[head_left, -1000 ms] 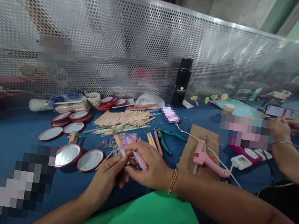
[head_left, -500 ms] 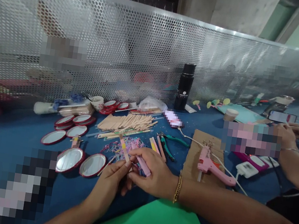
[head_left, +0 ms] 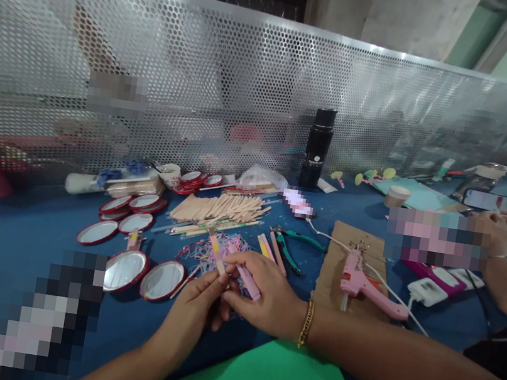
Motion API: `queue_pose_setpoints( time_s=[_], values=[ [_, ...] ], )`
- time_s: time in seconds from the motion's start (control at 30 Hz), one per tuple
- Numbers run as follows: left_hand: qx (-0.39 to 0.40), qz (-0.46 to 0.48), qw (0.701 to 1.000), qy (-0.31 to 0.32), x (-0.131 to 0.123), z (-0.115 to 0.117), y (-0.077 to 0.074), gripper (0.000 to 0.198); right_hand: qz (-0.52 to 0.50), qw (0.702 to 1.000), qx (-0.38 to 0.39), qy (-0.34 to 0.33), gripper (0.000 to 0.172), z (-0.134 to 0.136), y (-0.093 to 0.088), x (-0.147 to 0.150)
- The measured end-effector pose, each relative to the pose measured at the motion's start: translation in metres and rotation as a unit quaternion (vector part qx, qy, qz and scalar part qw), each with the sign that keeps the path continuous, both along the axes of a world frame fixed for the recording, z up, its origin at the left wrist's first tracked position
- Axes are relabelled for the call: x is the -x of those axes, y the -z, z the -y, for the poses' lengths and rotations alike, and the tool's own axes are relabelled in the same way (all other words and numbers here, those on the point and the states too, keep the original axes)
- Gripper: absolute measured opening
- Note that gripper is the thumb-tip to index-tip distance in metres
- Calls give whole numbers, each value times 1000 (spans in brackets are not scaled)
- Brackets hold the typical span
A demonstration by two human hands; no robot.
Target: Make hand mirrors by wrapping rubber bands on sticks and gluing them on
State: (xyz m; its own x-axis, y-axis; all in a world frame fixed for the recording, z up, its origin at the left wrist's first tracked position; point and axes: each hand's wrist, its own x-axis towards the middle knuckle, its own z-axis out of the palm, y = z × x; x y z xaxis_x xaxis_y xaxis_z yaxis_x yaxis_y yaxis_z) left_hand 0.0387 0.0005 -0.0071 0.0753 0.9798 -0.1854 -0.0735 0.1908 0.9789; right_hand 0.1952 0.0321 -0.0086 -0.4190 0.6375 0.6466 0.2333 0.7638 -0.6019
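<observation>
My left hand (head_left: 198,305) pinches the lower end of a painted craft stick (head_left: 216,252) that points up and away, striped pink and yellow. My right hand (head_left: 261,293), with a gold bracelet at the wrist, is closed round a pink stick (head_left: 247,279) and meets the left hand at the fingertips. Both hands hover over a tangle of coloured rubber bands (head_left: 206,251) on the blue table (head_left: 22,238). Two round mirrors with red rims (head_left: 145,274) lie just left of my left hand.
A heap of plain wooden sticks (head_left: 217,205), more small mirrors (head_left: 129,213), green-handled pliers (head_left: 295,244) and a pink glue gun (head_left: 366,283) on cardboard (head_left: 336,259) lie beyond. A black bottle (head_left: 317,147) stands by the perforated metal screen (head_left: 249,88). Another person's hands (head_left: 497,233) work at the right.
The view has shifted slightly, moving everything a little right and down. My hands keep the same hold on the sticks, with only small finger movement.
</observation>
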Motion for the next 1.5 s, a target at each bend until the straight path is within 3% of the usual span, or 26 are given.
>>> queue_pose_setpoints(
  time_s=[0.33,1.5],
  values=[
    [-15,-38,999,9,0,3,-3,40,5,1000,24,1,53,1,-2,0],
    [0,2,1000,15,4,3,0,46,12,1000,-5,-21,46,3,0,-4]
  ],
)
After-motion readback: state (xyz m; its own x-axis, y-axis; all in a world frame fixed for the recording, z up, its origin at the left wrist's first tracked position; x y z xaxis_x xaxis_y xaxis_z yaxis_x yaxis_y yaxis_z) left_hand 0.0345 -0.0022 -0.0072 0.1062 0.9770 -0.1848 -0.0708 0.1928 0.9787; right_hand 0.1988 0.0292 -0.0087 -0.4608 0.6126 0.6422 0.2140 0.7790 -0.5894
